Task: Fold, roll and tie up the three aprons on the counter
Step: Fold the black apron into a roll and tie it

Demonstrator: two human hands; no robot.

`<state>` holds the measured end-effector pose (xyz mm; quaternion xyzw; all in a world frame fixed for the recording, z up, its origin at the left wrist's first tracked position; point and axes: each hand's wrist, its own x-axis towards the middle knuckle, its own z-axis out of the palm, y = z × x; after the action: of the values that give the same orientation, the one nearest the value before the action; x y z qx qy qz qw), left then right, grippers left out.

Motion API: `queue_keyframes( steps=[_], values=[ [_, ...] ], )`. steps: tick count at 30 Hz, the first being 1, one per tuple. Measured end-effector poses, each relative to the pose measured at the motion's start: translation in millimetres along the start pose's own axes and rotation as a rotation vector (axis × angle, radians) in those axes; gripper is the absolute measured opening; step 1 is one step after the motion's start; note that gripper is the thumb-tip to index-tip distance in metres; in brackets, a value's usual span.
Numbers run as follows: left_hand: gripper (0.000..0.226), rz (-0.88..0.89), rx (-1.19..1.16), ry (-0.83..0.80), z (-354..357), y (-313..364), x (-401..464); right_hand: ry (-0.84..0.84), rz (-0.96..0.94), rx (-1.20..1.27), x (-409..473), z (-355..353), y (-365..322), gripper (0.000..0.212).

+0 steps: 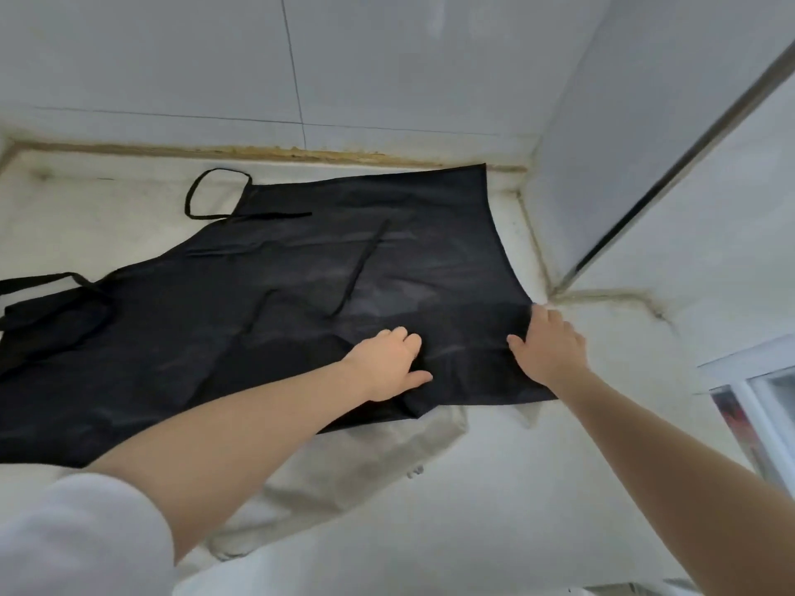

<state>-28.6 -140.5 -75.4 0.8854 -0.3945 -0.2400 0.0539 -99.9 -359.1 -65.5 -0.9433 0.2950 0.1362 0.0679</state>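
The left hand [389, 363] lies flat, fingers [408, 337] relaxed, on the black fabric apron [258, 294]; the right hand [548, 348] presses its right edge with fingers straight. The apron is spread across the white worktop [516, 488], overlapping a beige cloth apron [365, 466] nearer.

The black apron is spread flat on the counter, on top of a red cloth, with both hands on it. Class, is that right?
Not quite. In the head view the cloth under the black apron is beige, not red. The rest holds: the apron is spread flat with both hands on it.
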Motion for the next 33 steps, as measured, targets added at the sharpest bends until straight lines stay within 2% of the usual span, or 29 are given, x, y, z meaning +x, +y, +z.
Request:
queue_keyframes(
  steps=[2,7,9,12,14,17,19,21,22,24,25,26,27,29,30,31,33],
  values=[
    [0.050,-0.033,-0.015,-0.016,7.7,19.2,9.2,-0.139,0.100,0.175,6.4,0.7,23.8,0.043],
    [0.053,-0.146,0.036,0.095,20.1,26.5,10.4,-0.243,0.177,0.808,13.1,3.0,43.8,0.025],
    [0.056,-0.188,0.068,0.115,25.8,21.3,8.2,-0.179,0.130,0.894,12.7,2.5,44.2,0.015],
    [0.067,-0.304,0.131,0.121,36.8,18.5,2.8,0.042,0.006,0.961,15.5,-5.0,45.7,0.024],
    [0.074,-0.373,0.094,0.101,44.3,15.9,-1.9,0.062,-0.120,1.009,18.7,-13.7,41.8,0.021],
    [0.078,-0.393,0.040,0.084,55.9,5.9,-13.3,-0.055,-0.193,0.839,24.5,-18.8,37.1,0.029],
    [0.082,-0.396,0.062,0.090,61.9,-2.0,-21.6,-0.153,-0.136,0.536,29.6,-16.7,40.6,0.034],
    [0.089,-0.441,0.068,0.080,63.7,-6.3,-27.9,-0.246,-0.074,0.195,31.1,-11.1,49.1,0.028],
    [0.093,-0.460,0.073,0.065,63.5,-7.7,-29.8,-0.249,-0.048,0.076,28.7,-9.5,48.3,0.022],
    [0.099,-0.473,0.102,0.046,60.5,-7.7,-29.6,-0.089,-0.014,-0.011,23.1,-9.4,36.2,0.024],
    [0.100,-0.475,0.117,0.050,59.3,-8.0,-29.4,0.058,-0.084,-0.011,20.1,-7.5,24.5,0.028],
    [0.100,-0.475,0.129,0.060,57.0,-9.3,-29.0,0.178,-0.226,-0.005,17.3,-6.1,8.8,0.031],
    [0.097,-0.473,0.142,0.073,54.2,-11.3,-29.0,0.229,-0.429,0.015,12.9,-4.8,-8.4,0.033],
    [0.086,-0.450,0.158,0.107,45.7,-17.3,-29.4,0.121,-0.808,-0.039,3.3,0.1,-38.9,0.033],
    [0.078,-0.427,0.163,0.125,40.7,-23.1,-29.8,0.057,-0.906,-0.123,-0.6,5.2,-51.8,0.034],
    [0.069,-0.396,0.143,0.132,34.6,-31.3,-30.8,0.025,-0.925,-0.223,-1.2,12.2,-62.0,0.036],
    [0.050,-0.349,0.014,0.141,21.5,-48.6,-33.1,-0.014,-0.771,-0.350,2.7,20.5,-72.2,0.041]
  ],
)
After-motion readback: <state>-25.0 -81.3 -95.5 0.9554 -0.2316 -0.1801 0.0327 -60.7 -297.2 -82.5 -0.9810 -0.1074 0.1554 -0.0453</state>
